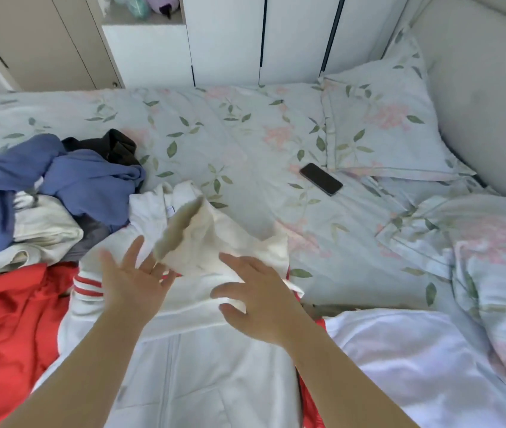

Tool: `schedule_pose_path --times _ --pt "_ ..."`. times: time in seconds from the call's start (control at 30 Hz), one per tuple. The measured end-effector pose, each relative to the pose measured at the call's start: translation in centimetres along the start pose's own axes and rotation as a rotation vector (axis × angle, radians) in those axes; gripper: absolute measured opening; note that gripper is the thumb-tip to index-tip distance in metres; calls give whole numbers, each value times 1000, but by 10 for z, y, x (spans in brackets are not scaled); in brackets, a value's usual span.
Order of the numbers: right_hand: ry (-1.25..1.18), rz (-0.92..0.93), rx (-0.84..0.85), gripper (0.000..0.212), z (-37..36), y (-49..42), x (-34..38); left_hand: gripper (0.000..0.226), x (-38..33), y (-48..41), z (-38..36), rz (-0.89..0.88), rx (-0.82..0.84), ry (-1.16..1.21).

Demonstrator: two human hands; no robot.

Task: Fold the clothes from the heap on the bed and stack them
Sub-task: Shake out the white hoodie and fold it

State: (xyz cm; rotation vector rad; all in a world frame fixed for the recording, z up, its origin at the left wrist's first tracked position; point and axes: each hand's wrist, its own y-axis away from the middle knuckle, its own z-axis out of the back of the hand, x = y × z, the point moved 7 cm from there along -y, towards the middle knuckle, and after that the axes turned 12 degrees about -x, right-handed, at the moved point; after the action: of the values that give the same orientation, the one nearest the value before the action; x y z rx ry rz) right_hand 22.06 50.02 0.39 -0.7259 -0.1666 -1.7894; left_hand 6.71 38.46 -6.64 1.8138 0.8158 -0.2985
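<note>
Bed [245,134], floral cover. Heap of clothes, left: blue garment [91,180], black garment [115,146] behind it, red garment [7,319] nearest. White jacket [202,350], red-striped cuff, spread flat near centre. Small cream cloth [214,239], blurred, on the jacket's far end. Left hand [134,279] and right hand [257,298] both spread-fingered beside the cloth, gripping nothing. Phone [321,179] right of centre; pillow [384,125] far right.

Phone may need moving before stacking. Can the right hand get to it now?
Probably yes: the right hand is open, holding nothing, and only the white jacket and flat bedspread lie between it and the phone, which lies uncovered.
</note>
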Motion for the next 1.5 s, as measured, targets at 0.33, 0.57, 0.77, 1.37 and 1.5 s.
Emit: schedule_pose_path --times 0.33,0.57,0.77,1.37,1.5 --pt "109 -751 58 41 -88 71 -131 40 38 -75 141 -51 -454 -561" --pt "345 -850 -2 66 -98 48 -179 42 43 -123 144 -87 -547 -661" --pt "387 -747 -175 31 -87 34 -191 10 13 -134 126 -103 -454 -449" --pt "243 -656 165 41 -140 29 -169 11 -72 -130 154 -504 -508 -913" --pt "367 -692 253 39 -147 26 -168 15 -82 -120 173 -565 -638 -1272"
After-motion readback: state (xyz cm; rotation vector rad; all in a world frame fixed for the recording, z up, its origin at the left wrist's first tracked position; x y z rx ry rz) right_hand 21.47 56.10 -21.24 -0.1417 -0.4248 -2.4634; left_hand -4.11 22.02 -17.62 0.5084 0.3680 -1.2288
